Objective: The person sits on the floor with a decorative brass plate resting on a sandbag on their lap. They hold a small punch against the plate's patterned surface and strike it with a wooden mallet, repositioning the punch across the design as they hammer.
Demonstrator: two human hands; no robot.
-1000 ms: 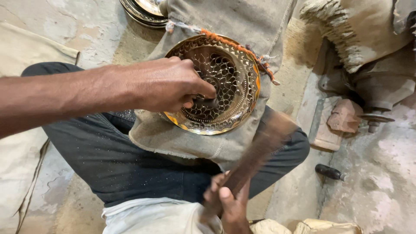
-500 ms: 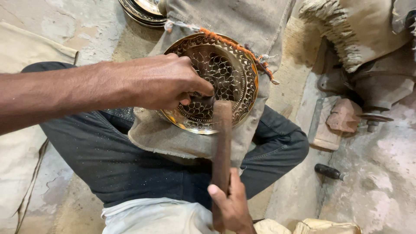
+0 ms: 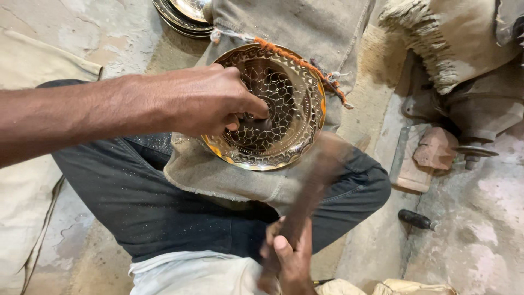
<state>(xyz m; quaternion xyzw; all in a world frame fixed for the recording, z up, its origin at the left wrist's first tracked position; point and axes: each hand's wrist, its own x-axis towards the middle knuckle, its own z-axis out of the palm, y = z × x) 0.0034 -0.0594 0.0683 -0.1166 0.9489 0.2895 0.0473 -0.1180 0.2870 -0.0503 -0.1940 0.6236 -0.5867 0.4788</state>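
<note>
Under both hands lies a rough concrete floor [image 3: 480,218], grey and dusty, and on it the person sits cross-legged in dark trousers [image 3: 164,202]. A coarse burlap cloth [image 3: 305,27] runs from beyond the left hand down over the lap, its lower edge folded beneath the work. On that cloth, directly under the left hand, rests a round brass plate [image 3: 297,109] with a pierced, engraved floral pattern and a shiny raised rim; an orange thread edge of the cloth curves along its far side. The left hand [image 3: 210,101] reaches in from the left with its fingers closed together on a small dark punch-like tool pressed near the plate's centre; the tool itself is mostly hidden by the fingers. The right hand [image 3: 289,257], near the bottom edge and well apart from the left, is clamped around the handle of a wooden mallet [image 3: 319,175], which is blurred and rises toward the plate's near rim; whether it touches the plate cannot be told. Beyond the left hand, a stack of similar brass plates [image 3: 183,13] lies partly out of view. To the right of the right hand, a small dark-handled tool [image 3: 417,219] lies on the floor.
</note>
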